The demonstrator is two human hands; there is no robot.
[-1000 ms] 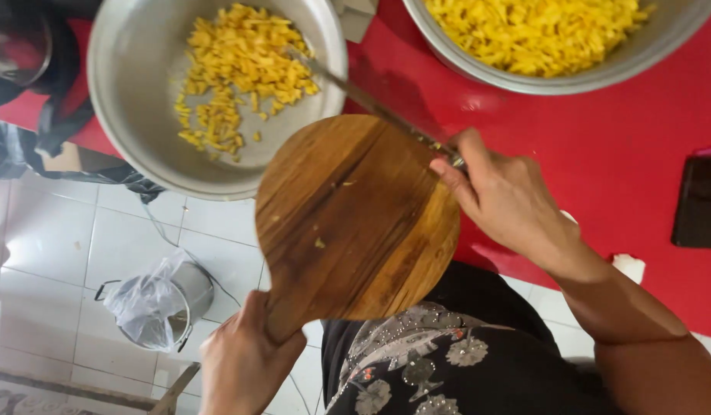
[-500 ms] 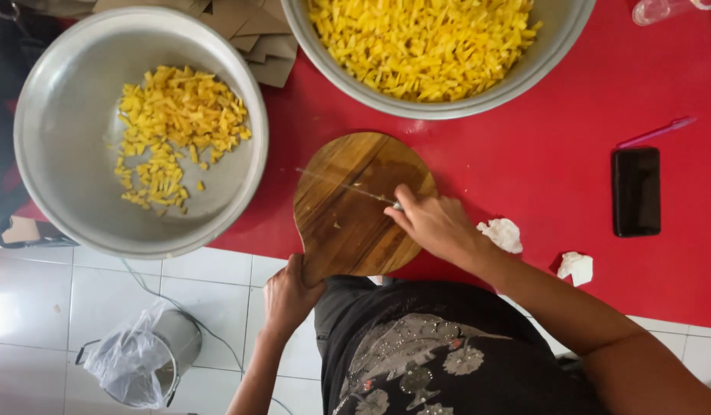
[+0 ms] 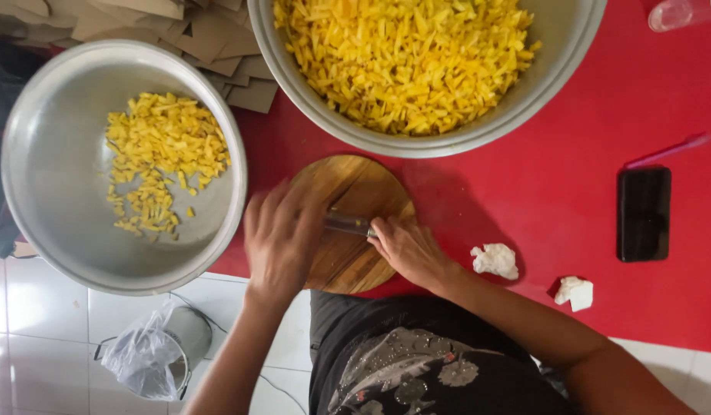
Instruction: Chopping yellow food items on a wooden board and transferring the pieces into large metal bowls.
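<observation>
Round wooden cutting board (image 3: 355, 192) lies flat on red table edge; knife (image 3: 348, 224), seemingly metal, rests across it.

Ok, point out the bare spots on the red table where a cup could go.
Bare red table lies between the big bowl and the phone, and below the phone toward the edge. Crowded: cutting board wedged between both bowls, under both hands; cardboard scraps top left.

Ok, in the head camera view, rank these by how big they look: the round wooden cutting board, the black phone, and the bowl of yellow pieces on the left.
1. Left metal bowl, clearly largest.
2. Round wooden cutting board, partly covered by both hands.
3. Black phone, smallest.
</observation>
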